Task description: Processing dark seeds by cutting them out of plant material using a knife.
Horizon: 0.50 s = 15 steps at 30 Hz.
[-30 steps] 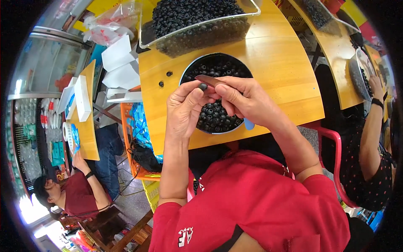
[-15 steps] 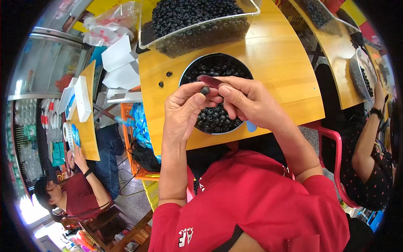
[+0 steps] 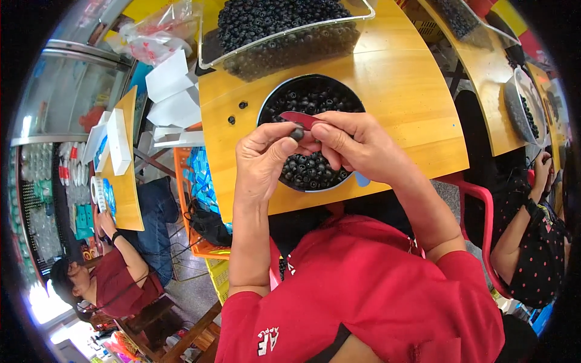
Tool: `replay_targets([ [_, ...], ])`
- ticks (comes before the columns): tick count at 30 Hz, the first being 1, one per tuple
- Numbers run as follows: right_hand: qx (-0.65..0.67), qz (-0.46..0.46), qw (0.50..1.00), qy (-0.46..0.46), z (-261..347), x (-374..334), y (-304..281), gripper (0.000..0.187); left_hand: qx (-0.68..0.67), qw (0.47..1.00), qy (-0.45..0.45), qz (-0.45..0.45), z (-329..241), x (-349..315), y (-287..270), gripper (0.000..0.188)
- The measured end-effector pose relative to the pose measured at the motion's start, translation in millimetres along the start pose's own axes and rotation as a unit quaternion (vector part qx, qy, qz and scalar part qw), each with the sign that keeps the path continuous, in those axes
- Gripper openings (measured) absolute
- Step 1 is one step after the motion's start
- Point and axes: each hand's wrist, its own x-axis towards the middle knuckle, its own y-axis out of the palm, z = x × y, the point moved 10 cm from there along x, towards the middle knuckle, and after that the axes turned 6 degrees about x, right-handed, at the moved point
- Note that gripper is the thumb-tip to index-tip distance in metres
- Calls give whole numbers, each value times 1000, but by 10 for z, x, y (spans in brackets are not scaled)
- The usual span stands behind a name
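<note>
My left hand point(image 3: 259, 162) pinches a dark bead point(image 3: 297, 134), slightly lower than before, above the bowl point(image 3: 262, 106) by the surface's point(image 3: 411, 109) near edge; my right hand point(image 3: 357, 145) grips a red blade point(image 3: 296, 118). Bare room runs to the right edge.

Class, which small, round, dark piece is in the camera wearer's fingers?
The dark round piece pinched in the bare left hand; two nearby pieces lie loose on the yellow wooden table.

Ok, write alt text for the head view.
A person in a red shirt pinches a dark round piece in the left hand and grips a reddish blade-like tool in the right hand, over a bowl of dark pieces on a yellow table. Beyond stands a clear bin of similar pieces; other people sit nearby.
</note>
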Motion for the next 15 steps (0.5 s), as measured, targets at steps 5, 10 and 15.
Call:
replay_targets([
  [5,129,15,991,33,23,-45,-11,32,-57,997,21,50,-59,-18,61,26],
  [10,146,-4,989,12,168,-104,-45,36,-85,993,45,72,-144,-1,171,27],
  [15,75,-9,997,-30,253,-119,-25,34,-67,995,37,57,-121,2,143,31],
])
